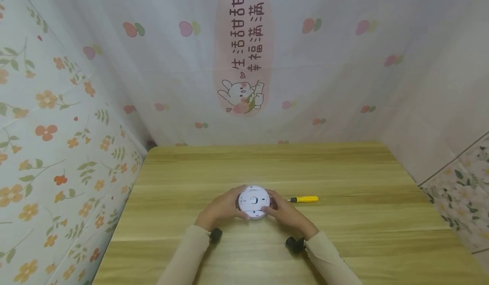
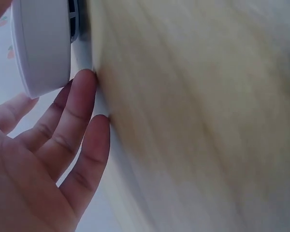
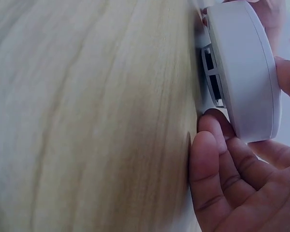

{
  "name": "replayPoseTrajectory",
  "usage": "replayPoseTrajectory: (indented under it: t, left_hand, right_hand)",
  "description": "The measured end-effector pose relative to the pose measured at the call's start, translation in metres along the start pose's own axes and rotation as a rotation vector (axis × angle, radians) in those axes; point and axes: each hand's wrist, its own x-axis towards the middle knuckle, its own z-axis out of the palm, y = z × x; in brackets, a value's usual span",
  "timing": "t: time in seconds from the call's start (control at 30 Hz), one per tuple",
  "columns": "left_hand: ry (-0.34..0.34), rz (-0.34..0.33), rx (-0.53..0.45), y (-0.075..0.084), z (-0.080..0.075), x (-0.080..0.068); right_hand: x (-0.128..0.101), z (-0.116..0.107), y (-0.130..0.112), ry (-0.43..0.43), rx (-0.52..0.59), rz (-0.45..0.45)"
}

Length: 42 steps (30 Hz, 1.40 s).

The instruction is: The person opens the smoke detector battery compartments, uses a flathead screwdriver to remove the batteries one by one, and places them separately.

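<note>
A round white smoke detector lies between both hands over the table, its flat back with the printed marks and small slots facing up. My left hand holds its left side, thumb at the near edge. From the right, my right hand grips the other side, with the thumb on the back plate. Low in the right wrist view, the detector's vented dark-slotted part faces down, close over the wood, and fingers curl under the rim. The left wrist view shows the white side wall above the fingertips.
A yellow-handled screwdriver lies just right of the right hand, its tip hidden behind that hand. The wood-grain table ends at a printed curtain at the back. Black wrist cameras sit on both sleeves.
</note>
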Motion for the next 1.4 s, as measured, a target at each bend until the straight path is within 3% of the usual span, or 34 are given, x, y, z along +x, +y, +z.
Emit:
replayPoseTrajectory:
  t: [0.43, 0.97, 1.4]
  left_hand:
    - [0.010, 0.024, 0.007, -0.002, 0.004, 0.004]
    - [0.017, -0.028, 0.050, -0.001, 0.005, 0.002]
    - [0.003, -0.013, 0.041, -0.006, 0.005, 0.004]
  right_hand:
    - [0.002, -0.006, 0.000, -0.031, 0.011, -0.041]
    - [0.002, -0.009, -0.009, 0.063, -0.080, -0.065]
    - [0.011, -0.002, -0.017, -0.013, -0.114, -0.170]
